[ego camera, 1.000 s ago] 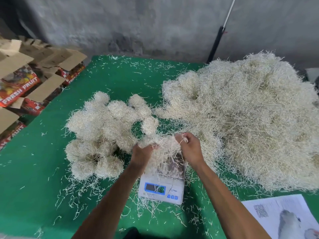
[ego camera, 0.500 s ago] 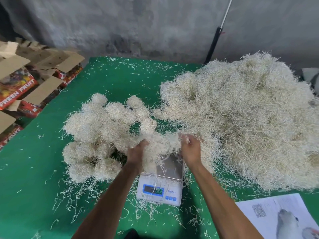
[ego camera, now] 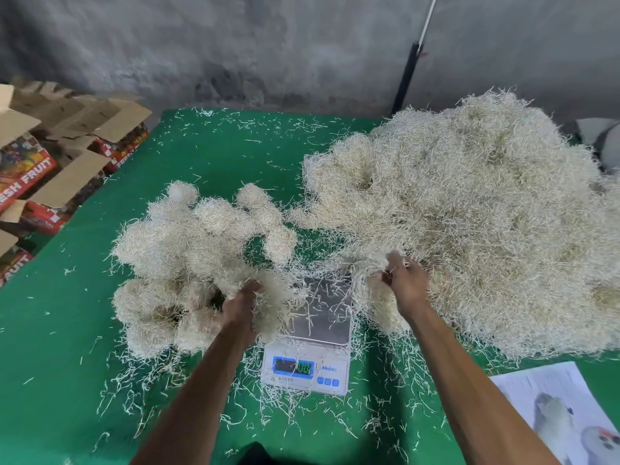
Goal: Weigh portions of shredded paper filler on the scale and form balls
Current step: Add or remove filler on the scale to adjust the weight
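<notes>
Far left of the scale (ego camera: 310, 337), open fruit boxes (ego camera: 50, 169) are sitting off the green table (ego camera: 50, 330). Nearer, the finished balls (ego camera: 188, 250) are lying clustered just left of the scale. The left hand (ego camera: 239, 308) is gripping a filler tuft (ego camera: 268, 297) beside the scale's left edge, fingers curled into it. Stray shreds are littering the steel pan and partly hiding the base. The right hand (ego camera: 404, 280) is clutching another tuft (ego camera: 369, 266) at the scale's right, touching the big filler heap (ego camera: 486, 213). A pole (ego camera: 407, 75) is leaning on the wall behind; a printed sheet (ego camera: 560, 411) is lying lower right.
</notes>
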`<state>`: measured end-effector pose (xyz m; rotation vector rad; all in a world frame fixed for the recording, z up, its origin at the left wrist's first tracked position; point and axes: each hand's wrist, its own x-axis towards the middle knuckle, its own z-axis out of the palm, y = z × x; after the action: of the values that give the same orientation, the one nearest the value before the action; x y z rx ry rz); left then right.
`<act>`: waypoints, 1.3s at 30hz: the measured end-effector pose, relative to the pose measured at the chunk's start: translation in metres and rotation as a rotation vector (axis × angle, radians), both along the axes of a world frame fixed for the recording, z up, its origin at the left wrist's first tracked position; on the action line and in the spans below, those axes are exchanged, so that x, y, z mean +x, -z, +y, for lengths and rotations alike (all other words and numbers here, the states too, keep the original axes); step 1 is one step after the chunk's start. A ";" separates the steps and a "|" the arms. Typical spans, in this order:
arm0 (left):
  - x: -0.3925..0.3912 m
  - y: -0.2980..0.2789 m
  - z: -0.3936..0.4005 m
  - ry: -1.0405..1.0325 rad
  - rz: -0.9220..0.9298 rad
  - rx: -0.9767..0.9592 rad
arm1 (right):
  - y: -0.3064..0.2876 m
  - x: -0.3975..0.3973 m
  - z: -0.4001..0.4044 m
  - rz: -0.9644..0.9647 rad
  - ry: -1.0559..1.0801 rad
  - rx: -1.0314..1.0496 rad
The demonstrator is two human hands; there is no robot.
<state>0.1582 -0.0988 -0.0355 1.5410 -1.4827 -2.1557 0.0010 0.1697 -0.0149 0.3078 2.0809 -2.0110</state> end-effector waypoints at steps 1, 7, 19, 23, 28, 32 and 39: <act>-0.003 0.001 0.004 0.014 -0.021 -0.018 | -0.009 -0.004 0.000 0.007 -0.002 -0.072; 0.000 0.008 0.010 -0.018 0.094 0.078 | -0.051 -0.022 0.014 0.042 0.121 -0.530; 0.006 0.005 0.016 -0.046 0.169 0.120 | 0.025 0.042 0.002 0.028 0.112 0.164; -0.006 -0.006 0.029 0.258 0.199 0.036 | 0.026 0.053 -0.012 0.045 -0.125 0.117; -0.009 -0.002 0.033 0.693 0.108 -0.595 | 0.033 0.068 -0.017 0.037 -0.222 0.086; 0.007 0.011 0.026 0.679 -0.098 -1.053 | 0.040 0.075 -0.019 0.027 -0.245 0.097; 0.010 0.017 0.028 0.645 0.175 -0.827 | 0.046 0.081 -0.025 -0.030 -0.256 0.037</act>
<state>0.1679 -0.0708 -0.0529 0.6240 -2.5649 -1.4376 0.0816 0.1447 -0.0613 0.0728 2.0254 -1.8095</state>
